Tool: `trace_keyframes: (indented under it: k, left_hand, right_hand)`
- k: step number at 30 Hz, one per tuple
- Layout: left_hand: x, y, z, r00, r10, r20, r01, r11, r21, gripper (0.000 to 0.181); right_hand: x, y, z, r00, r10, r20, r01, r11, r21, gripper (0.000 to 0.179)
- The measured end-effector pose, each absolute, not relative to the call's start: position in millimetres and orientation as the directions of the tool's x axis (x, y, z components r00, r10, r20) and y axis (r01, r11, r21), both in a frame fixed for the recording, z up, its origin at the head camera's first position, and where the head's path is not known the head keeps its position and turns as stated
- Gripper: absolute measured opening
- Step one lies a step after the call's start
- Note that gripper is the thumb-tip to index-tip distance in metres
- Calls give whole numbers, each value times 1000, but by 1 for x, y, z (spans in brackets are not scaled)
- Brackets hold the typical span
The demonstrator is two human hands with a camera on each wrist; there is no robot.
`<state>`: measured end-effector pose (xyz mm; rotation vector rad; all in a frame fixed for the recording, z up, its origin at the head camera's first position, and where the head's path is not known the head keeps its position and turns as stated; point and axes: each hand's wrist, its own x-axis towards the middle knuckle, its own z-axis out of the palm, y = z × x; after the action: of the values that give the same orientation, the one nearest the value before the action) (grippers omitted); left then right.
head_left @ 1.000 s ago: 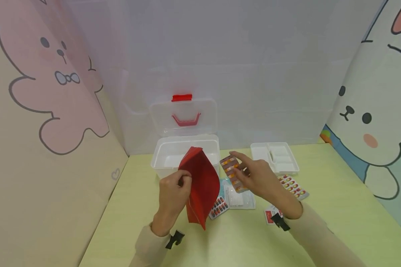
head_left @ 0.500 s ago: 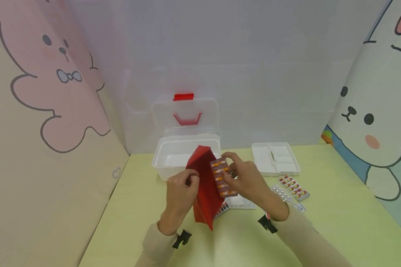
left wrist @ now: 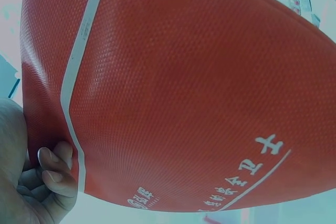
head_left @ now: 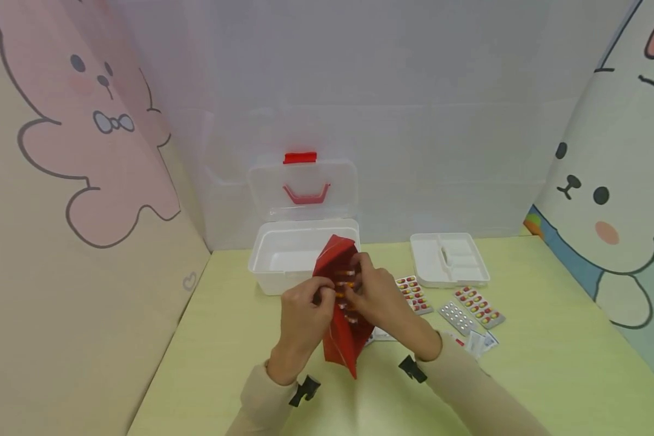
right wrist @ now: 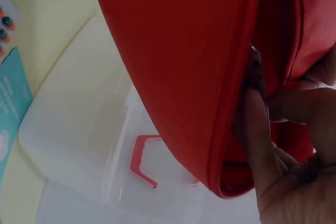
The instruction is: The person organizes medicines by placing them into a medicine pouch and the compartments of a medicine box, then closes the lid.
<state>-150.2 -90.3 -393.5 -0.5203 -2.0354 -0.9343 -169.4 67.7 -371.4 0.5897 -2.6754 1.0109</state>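
Note:
A red zip pouch (head_left: 338, 345) hangs upright over the table with its mouth spread open. My left hand (head_left: 303, 312) pinches its near left edge; the left wrist view shows curled fingertips (left wrist: 55, 174) at the pouch's printed side. My right hand (head_left: 384, 300) holds a blister pack of orange-and-white capsules (head_left: 344, 284) between thumb and fingers, partly inside the mouth. In the right wrist view, the fingers of my right hand (right wrist: 289, 166) reach past the zip edge, where the pack is mostly hidden.
Behind the pouch stands a clear plastic box (head_left: 264, 281), lid (head_left: 272, 181) raised. A white divided tray (head_left: 469, 275) lies right of it. Nearby are capsule blister packs (head_left: 479, 307), a tablet blister pack (head_left: 458, 318) and small packets (head_left: 476, 343). A teal packet (right wrist: 13, 98) shows in the right wrist view.
My right hand has moved left, carrying the orange-and-white blister pack from beside the pouch into its mouth. My left hand and the pouch have shifted slightly right.

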Motion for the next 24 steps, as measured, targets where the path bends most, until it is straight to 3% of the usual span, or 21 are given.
trace_keyframes:
  k: [24]
  left_hand:
    - [-146,-79,-395,-536,143,832,708,613,351,16]
  right_hand:
    - [-184,48,-400,-872,-300,388,-456,787,-415,29]
